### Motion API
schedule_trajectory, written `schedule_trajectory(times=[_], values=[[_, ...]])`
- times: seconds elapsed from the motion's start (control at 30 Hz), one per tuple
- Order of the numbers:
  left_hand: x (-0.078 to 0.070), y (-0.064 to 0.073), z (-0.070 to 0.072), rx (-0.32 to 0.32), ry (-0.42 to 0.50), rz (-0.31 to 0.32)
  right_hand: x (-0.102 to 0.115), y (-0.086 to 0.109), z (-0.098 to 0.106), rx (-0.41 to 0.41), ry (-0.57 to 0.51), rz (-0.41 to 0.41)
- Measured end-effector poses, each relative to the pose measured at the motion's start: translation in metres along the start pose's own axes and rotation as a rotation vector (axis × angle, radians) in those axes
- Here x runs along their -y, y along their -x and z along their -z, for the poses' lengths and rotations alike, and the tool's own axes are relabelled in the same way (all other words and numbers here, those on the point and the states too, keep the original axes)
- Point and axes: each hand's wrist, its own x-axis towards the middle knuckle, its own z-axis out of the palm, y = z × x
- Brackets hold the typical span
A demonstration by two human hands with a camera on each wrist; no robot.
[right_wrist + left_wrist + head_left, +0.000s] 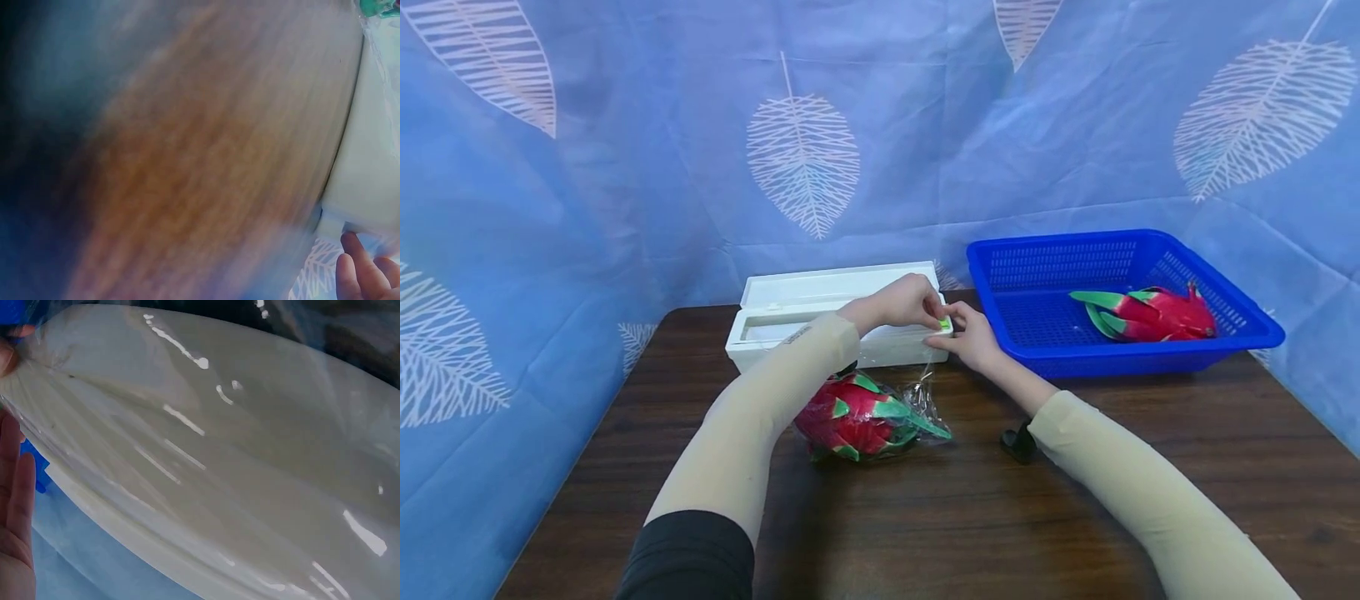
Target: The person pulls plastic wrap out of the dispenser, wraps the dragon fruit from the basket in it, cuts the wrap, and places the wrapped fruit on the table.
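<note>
A white plastic wrap dispenser (842,350) stands at the back of the table with its lid raised. Clear plastic wrap (187,425) stretches over it and bunches up towards my left hand (904,302), whose thumb and fingers pinch it at the right end. My right hand (972,337) grips that same end corner with thumb and forefinger, close to a small green tab (945,322). In the right wrist view, the fingers (369,275) touch the box's edge. A dragon fruit (857,417) covered in clear film lies before the dispenser, partly behind my left forearm.
To the right, a blue basket (1150,360) holds another dragon fruit (1165,317). Behind the brown wooden table (925,525) hangs a blue leaf-patterned cloth (895,150). A black wrist strap piece (1018,442) shows beneath the right sleeve.
</note>
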Motion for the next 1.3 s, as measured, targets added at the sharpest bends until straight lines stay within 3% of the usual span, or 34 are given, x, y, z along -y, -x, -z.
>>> schedule_trajectory(times=[0.27,0.83,1.3], values=[[0.001,0.005,0.004,-0.002,0.004,0.034,0.0,-0.002,0.001,-0.008,0.016,-0.005],[0.012,0.022,0.009,0.007,-0.013,0.018,0.001,-0.004,-0.002,0.0,0.059,-0.008],[0.027,0.055,0.015,0.021,-0.011,0.058,-0.001,-0.002,0.0,-0.003,0.055,-0.012]])
